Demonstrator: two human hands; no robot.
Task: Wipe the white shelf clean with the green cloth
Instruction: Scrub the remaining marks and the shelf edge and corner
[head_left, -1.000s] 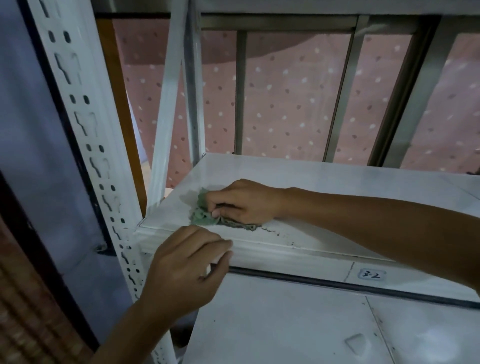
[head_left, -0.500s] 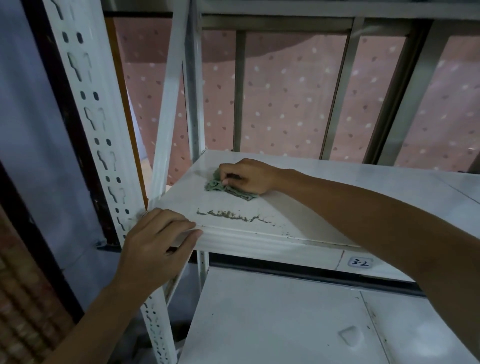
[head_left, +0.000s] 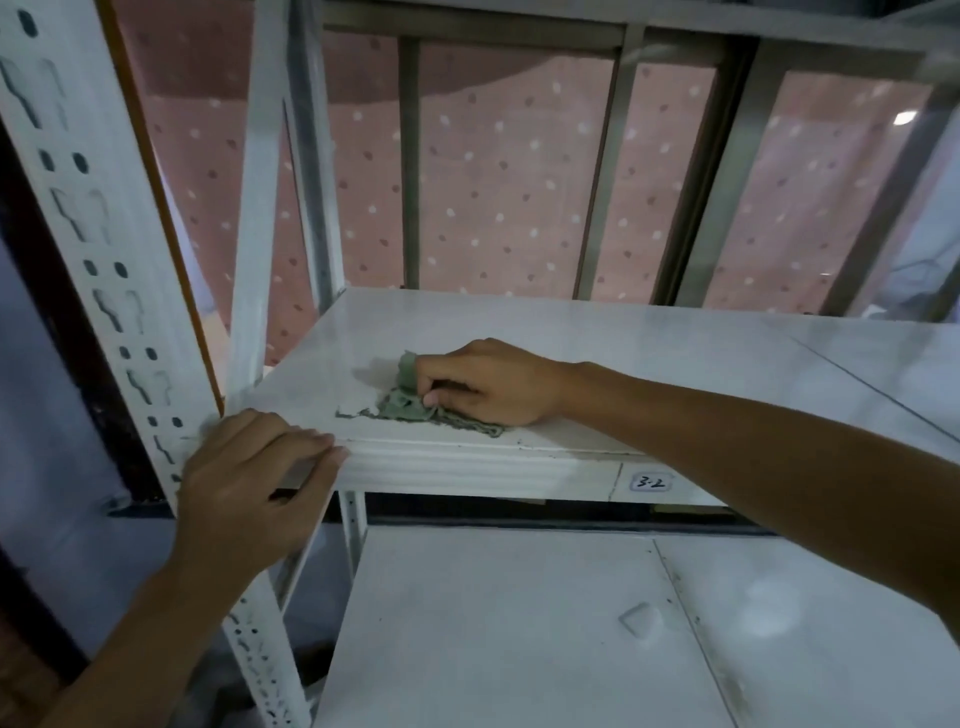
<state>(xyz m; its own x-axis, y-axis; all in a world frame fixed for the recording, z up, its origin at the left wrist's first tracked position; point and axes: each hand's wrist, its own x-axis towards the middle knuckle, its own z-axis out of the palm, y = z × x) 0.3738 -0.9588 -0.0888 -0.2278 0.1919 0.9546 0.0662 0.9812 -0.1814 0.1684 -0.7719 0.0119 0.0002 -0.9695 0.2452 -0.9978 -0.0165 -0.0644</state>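
Head view: right hand (head_left: 488, 382) is on top of the white shelf (head_left: 649, 353), nr its front-left corner, fingers curled down and pinching the green cloth (head_left: 410, 405) vs. the surface. Cloth is bunched, part sticking up by the fingertips, the rest flat on the shelf under the hand and trailing along the front edge. A thin line of grey grime (head_left: 356, 414) lies on the shelf just left of the cloth, touching it.

Left hand (head_left: 249, 483) grips the shelf's front-left corner, fingers bent over the top of the lip and thumb lower on the front face, right beside the white slotted upright (head_left: 104, 291).

A small label (head_left: 651, 482) reading "3-2" sits on the shelf's front face, below the right forearm. A lower shelf (head_left: 519, 623), also white w/ specks of dirt, is underneath. Behind the rack: metal window bars (head_left: 602, 176) and a pink dotted curtain (head_left: 498, 171).
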